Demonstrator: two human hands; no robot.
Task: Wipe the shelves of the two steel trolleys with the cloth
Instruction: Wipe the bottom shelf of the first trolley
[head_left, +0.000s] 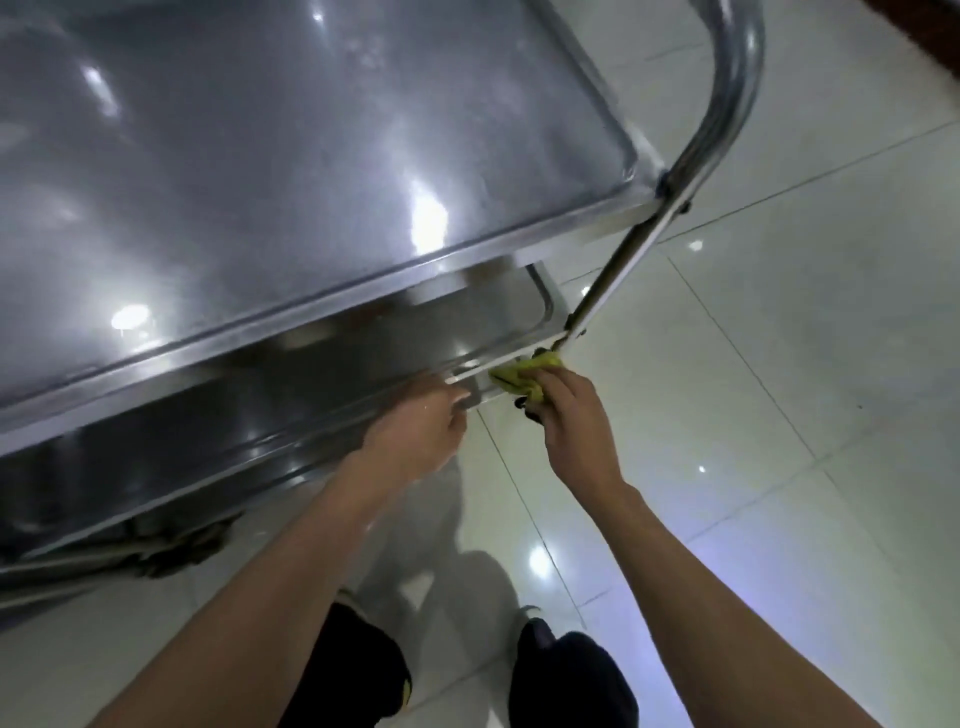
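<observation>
Floor: glossy white tiled floor (779, 364) under me, bright with lamp reflections; my dark shoes show at the bottom edge.
Trolley: steel three-tier trolley with raised-rim shelves (260, 156) stands on my left, its top shelf filling most of my view; only this one trolley is in sight.
Cloth: small crumpled yellow cloth (522, 382) sits at the near right corner of the lowest visible shelf (156, 441), pressed against the rim where the slim steel upright post (623, 249) meets it.
Right hand: my right hand (571, 415) has its fingers curled round the cloth, gripping it against that corner.
Left hand: my left hand (421, 431) rests at the shelf's front rim just beside the cloth; it is blurred, so I cannot tell whether my fingers clasp the edge or only touch it.
Risk, rolling: if I push hard sideways, I judge the trolley could roll off on this slick floor, since my left hand's hold looks uncertain.
Risk, snag: cloth could catch on the dark bracket by the post and pull free.
Risk, coverage: reaching low under the upper shelves, I could miss the shelf's far side.
</observation>
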